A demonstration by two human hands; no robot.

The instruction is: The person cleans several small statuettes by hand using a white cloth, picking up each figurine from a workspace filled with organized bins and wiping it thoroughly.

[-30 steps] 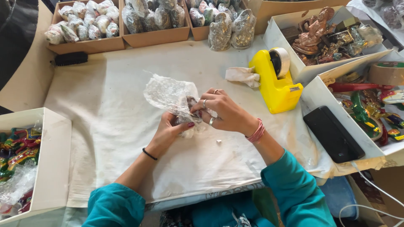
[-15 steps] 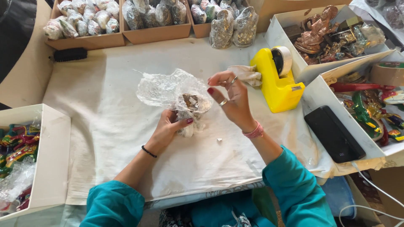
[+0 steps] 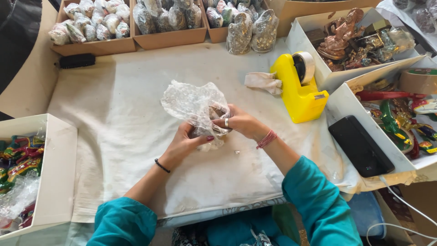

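**A:** Both hands are mid-bench on the white cloth point(image 3: 136, 114). The left hand point(image 3: 184, 145) is cupped under a small dark figurine point(image 3: 217, 112), fingers closed around it from below. The right hand point(image 3: 239, 122) pinches the bubble wrap point(image 3: 191, 101) against it from the side.

**B:** How far wrapped is it, would you say?

**A:** Partly. One side of the figurine shows through a gap, and a big crinkled flap of wrap stands loose toward the far edge. Nothing taped yet, by the look of it.

**B:** And the tape?

**A:** The yellow tape dispenser point(image 3: 298, 84) sits near the right edge of the cloth, roll mounted, untouched. A crumpled bit of pale cloth point(image 3: 261, 82) lies just beside it.

**B:** Finished ones anywhere?

**A:** Along the far edge: cardboard trays point(image 3: 98, 45) packed with small bundles, all cloudy plastic. Two taller wrapped pieces point(image 3: 252, 31) stand upright in front of them.

**B:** Unwrapped stock?

**A:** A white box point(image 3: 314, 45) at the far right corner holds coppery, glossy figurines, bare metal shine. A box at the left edge point(image 3: 54, 173) has bright painted pieces, red and green. A flat black phone point(image 3: 361, 146) rests on the right-hand box rim.

**B:** So this one's halfway.

**A:** Folded around, not sealed.
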